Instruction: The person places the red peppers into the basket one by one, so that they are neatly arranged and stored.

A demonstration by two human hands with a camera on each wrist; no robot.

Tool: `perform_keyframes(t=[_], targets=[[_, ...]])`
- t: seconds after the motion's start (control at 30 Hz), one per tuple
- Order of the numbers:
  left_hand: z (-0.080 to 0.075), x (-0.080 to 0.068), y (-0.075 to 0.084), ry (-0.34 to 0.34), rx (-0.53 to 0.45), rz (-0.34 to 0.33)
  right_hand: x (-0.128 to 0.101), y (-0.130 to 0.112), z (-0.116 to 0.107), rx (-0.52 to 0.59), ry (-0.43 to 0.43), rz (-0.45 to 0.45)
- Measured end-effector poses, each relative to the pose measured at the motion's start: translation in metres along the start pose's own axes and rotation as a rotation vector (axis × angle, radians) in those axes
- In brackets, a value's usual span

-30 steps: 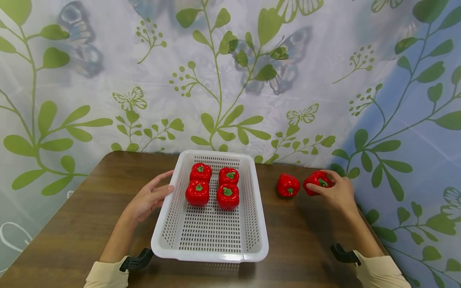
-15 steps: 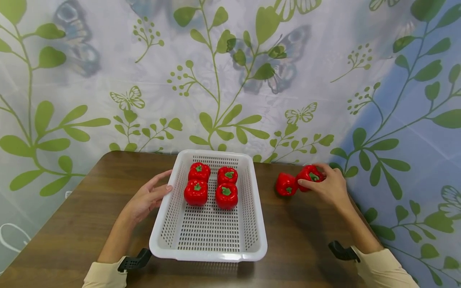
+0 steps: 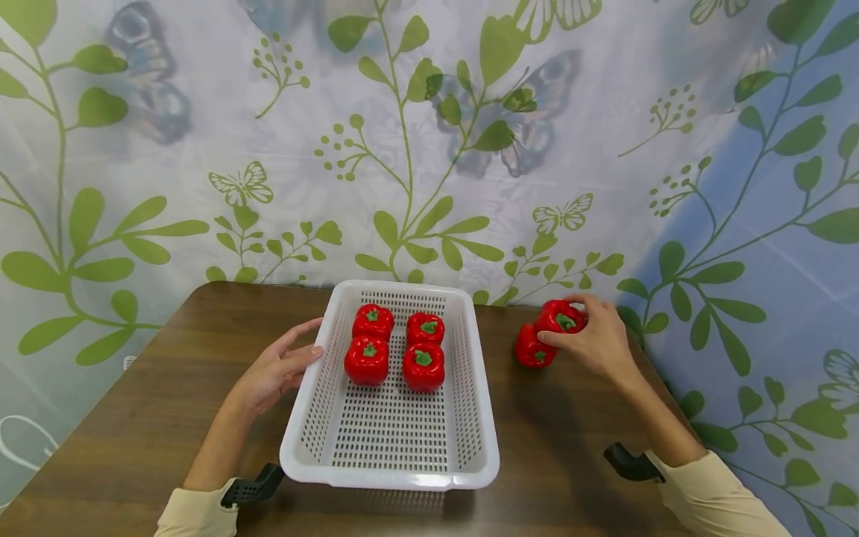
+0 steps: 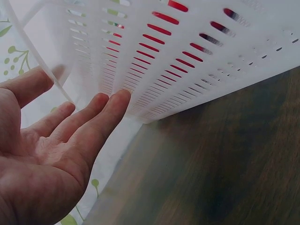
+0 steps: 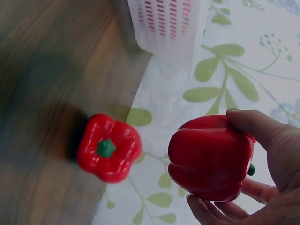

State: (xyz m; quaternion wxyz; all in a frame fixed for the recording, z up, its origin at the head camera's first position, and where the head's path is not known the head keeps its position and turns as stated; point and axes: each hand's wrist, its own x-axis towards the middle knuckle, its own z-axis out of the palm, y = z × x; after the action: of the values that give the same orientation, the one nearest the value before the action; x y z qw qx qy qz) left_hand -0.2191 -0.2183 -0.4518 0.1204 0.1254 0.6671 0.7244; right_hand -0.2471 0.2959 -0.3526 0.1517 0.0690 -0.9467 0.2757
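Note:
My left hand (image 3: 271, 369) holds the left side of a white perforated plastic basket (image 3: 389, 477), thumb at the rim. In the left wrist view its other fingers (image 4: 101, 117) stretch along the outside wall. Inside the basket sit several red bell peppers (image 3: 423, 367) with green stems, in two columns toward the back. At the right my right hand (image 3: 600, 339) grips another red bell pepper (image 5: 211, 157), raised above the table. One more bell pepper (image 5: 110, 147) lies on the table; the held one partly covers it in the head view.
The brown wooden table (image 3: 550, 455) carries the basket. A patterned cloth (image 3: 429, 134) with leaves and butterflies hangs behind the table and along its right side. Both wrists wear black straps (image 3: 634, 464).
My right hand has lifted its bell pepper and moved it left, over the one lying on the table. The left hand and the basket have stayed in place.

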Motion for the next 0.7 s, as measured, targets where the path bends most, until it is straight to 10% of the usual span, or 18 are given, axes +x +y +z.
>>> perform_keyframes(t=[0.7], targets=[[0.0,0.0,0.0,0.0,0.003,0.005,0.003,-0.06,0.009,0.017,-0.087,-0.105]])
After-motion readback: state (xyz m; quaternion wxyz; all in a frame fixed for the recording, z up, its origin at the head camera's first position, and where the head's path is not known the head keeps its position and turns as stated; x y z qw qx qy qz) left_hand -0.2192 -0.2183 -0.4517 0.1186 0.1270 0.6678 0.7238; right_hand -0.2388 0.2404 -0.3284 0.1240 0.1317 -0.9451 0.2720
